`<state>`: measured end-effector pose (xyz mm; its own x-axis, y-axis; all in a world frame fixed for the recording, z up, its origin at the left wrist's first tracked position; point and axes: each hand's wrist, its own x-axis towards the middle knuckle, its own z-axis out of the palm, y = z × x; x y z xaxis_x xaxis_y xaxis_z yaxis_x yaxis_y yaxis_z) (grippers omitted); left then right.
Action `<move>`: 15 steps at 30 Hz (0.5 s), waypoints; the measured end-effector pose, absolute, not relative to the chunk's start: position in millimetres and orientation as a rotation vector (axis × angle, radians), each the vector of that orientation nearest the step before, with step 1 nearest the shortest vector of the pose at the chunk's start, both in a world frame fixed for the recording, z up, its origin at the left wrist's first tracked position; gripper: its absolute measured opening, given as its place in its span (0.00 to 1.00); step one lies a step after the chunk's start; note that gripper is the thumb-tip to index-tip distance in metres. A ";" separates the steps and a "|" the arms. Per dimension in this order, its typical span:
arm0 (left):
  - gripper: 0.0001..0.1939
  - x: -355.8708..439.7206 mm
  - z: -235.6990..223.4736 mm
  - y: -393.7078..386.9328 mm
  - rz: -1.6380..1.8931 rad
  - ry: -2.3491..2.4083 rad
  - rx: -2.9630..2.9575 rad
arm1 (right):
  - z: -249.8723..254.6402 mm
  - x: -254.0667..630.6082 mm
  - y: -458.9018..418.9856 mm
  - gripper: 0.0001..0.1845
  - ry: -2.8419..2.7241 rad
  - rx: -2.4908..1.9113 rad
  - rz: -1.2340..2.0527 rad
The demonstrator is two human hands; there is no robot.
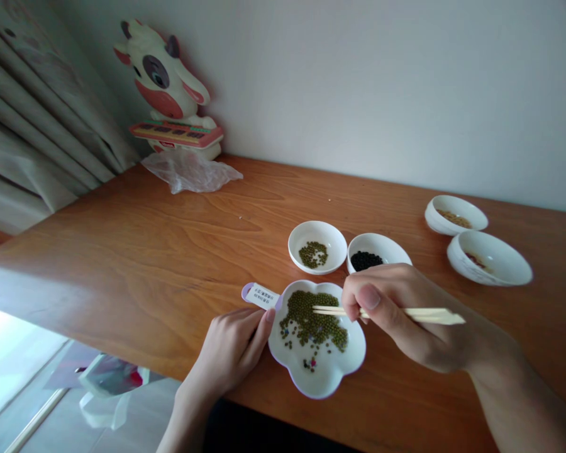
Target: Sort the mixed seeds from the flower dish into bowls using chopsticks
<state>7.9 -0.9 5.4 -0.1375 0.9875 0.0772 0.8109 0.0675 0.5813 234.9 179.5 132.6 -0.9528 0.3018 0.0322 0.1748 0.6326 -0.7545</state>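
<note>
My right hand (396, 314) is closed around a pair of wooden chopsticks (434, 315). Their tips rest among green mung beans (306, 308) in a white flower-shaped dish (318, 384) with a purple edge. Whether a bean sits between the tips, I cannot tell. My left hand (236, 346) grips the dish at its left rim, thumb on the edge near a labelled handle (261, 296). Behind the dish are a white bowl of mung beans (317, 247) and a bowl of black beans (380, 251), the latter partly hidden by my right hand.
Two more white bowls, one with tan grains (456, 215) and one with reddish-brown contents (490, 258), stand at the right. A cow-shaped toy keyboard (174, 94) and a crumpled clear plastic bag (191, 171) are at the back left. The wooden table's (170, 270) front edge runs below my left arm.
</note>
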 end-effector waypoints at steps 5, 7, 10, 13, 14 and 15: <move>0.21 8.0 5.7 -1.2 0.730 1.999 1.794 | 131.8 236.8 181.4 0.32 -2.687 -0.409 1.252; 0.21 8.1 5.1 -1.4 0.726 1.996 1.786 | 131.7 236.4 181.6 0.33 -2.671 -0.404 1.266; 0.21 8.0 3.6 -1.2 0.719 1.999 1.774 | 130.4 235.1 180.9 0.35 -2.654 -0.355 1.273; 0.22 7.5 2.4 -0.7 0.709 2.001 1.765 | 128.3 234.1 179.8 0.36 -2.664 -0.343 1.269; 0.22 7.3 2.1 -0.6 0.703 2.002 1.761 | 127.9 233.9 179.6 0.35 -2.667 -0.348 1.270; 0.22 7.2 2.0 -0.6 0.699 2.004 1.759 | 127.7 233.8 179.6 0.35 -2.670 -0.348 1.268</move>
